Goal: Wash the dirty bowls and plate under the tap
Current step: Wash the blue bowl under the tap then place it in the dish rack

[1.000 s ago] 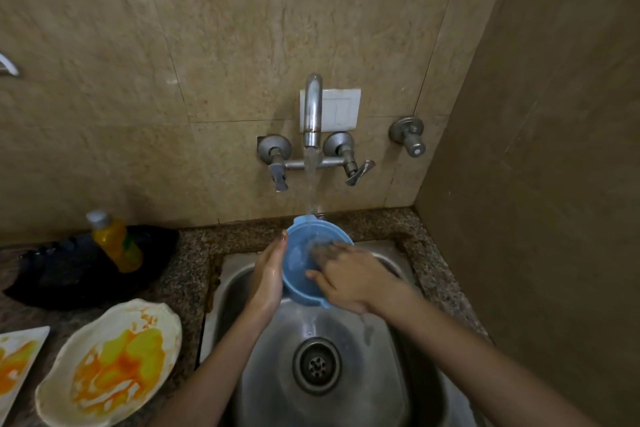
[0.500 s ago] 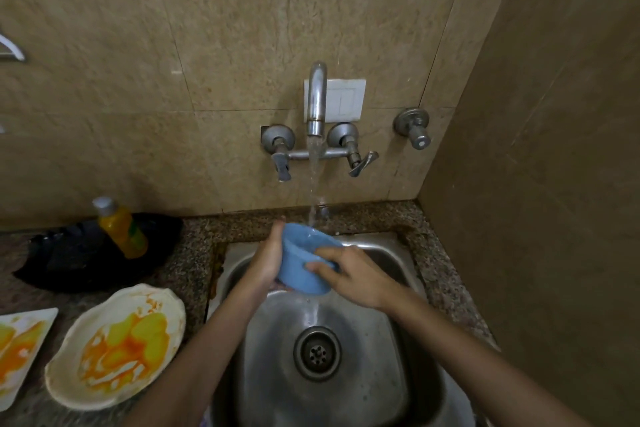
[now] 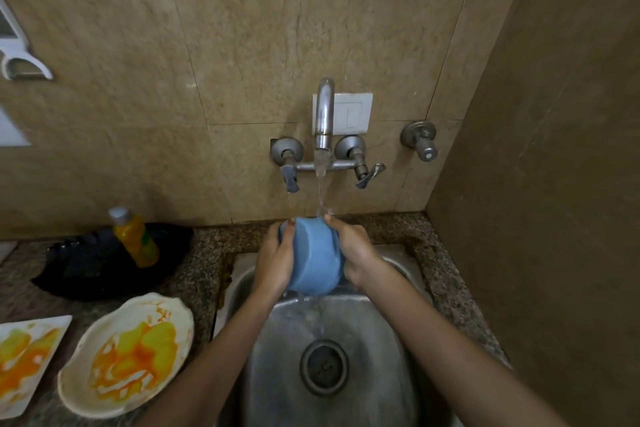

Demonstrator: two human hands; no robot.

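Note:
A blue bowl (image 3: 314, 258) is held over the steel sink (image 3: 374, 329), turned so that its outside and base face me. My left hand (image 3: 275, 258) grips its left side and my right hand (image 3: 356, 253) grips its right side. Water runs from the tap (image 3: 325, 114) onto the bowl's far edge and pours off below into the sink. On the counter at the left lies a cream bowl (image 3: 126, 354) smeared with orange and yellow sauce. A white square plate (image 3: 26, 355) with the same stains lies at the left edge, partly cut off.
A yellow bottle (image 3: 135, 237) stands on a black tray (image 3: 100, 265) at the back left of the granite counter (image 3: 204, 253). Two tap handles and a separate valve (image 3: 420, 142) stick out of the tiled wall. A side wall closes in on the right.
The bowl has been turned over from opening-up to base-towards-me. My right hand has shifted from the bowl's inside and rim to its right side. The view has tilted slightly.

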